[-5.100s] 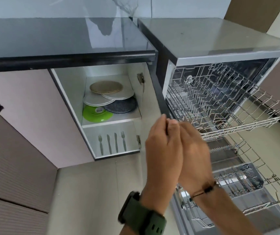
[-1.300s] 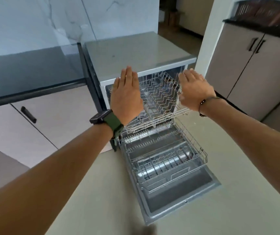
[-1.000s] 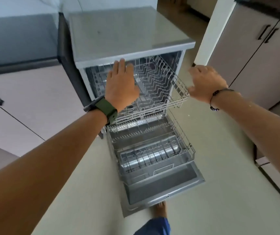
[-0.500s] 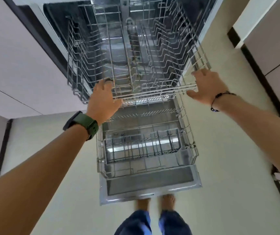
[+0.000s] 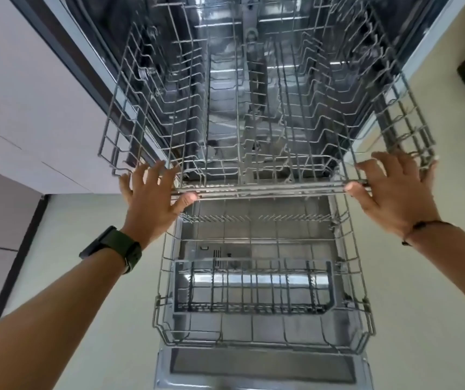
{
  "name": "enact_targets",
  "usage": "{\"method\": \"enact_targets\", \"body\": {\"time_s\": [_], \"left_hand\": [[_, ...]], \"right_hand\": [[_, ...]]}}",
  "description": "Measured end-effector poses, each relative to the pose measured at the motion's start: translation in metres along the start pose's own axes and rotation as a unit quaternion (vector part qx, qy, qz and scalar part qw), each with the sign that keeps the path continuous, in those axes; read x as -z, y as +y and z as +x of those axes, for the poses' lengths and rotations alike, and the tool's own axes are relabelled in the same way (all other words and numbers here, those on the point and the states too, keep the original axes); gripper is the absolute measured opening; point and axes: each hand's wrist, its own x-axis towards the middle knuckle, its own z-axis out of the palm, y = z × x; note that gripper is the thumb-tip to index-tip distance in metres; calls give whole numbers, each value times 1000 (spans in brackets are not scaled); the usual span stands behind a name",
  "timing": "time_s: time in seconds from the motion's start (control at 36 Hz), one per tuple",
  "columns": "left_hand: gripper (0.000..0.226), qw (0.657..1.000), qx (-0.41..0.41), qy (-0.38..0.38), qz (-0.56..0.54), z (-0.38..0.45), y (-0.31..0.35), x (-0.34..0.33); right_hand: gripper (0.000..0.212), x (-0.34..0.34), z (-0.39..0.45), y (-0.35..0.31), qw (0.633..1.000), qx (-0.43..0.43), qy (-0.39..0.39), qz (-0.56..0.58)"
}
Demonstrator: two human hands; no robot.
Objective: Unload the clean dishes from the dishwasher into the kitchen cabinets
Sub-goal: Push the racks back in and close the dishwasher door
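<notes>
Head view, looking down into an open dishwasher (image 5: 254,66). Two grey wire racks are drawn out, one above the other. The upper rack (image 5: 254,122) is a lattice of thin bent metal rods with zigzag tine rows; no dishes show in it. The lower rack (image 5: 262,277), at 6 o'clock from the upper, is a squarer wire grid holding one rectangular cutlery basket (image 5: 254,288) with slotted grey walls. Below it lies the flat, dull metal door (image 5: 262,370).

The left hand (image 5: 152,201), wearing one dark green watch (image 5: 113,249), lies with fingers spread and straight against the upper rack's front left corner, thumb touching the front rail. The right hand (image 5: 394,192), with one thin dark bracelet (image 5: 419,229), mirrors it at the front right corner, fingers extended, thumb on the rail. Neither hand grasps anything. Smooth pale cabinet fronts (image 5: 29,94) stand at 9 o'clock.
</notes>
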Motion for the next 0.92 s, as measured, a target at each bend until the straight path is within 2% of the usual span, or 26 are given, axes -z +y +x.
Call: {"method": "enact_targets", "body": {"time_s": [0.19, 0.31, 0.39, 0.44, 0.56, 0.69, 0.81, 0.92], "left_hand": [[92, 999, -15, 42, -23, 4, -3, -7], [76, 993, -44, 106, -11, 11, -5, -11], [74, 989, -56, 134, -12, 21, -8, -13], [78, 991, -53, 122, -10, 30, -11, -13], [98, 999, -13, 30, -19, 52, -12, -9], [108, 1000, -5, 21, -15, 74, -11, -2], [117, 1000, -4, 8, -2, 107, -12, 6], [111, 999, -2, -31, 20, 146, -13, 11]], "right_hand": [[87, -3, 5, 3, 999, 17, 30, -17], [81, 0, 14, 5, 998, 25, 46, -33], [78, 0, 22, 4, 998, 22, 48, -47], [77, -1, 29, 6, 998, 25, 46, -47], [71, 0, 50, 9, 999, 13, 15, -50], [76, 5, 73, 8, 999, 8, 13, -52], [58, 14, 100, 3, 999, -10, -14, -42], [55, 18, 137, 2, 999, -24, -32, -33]]}}
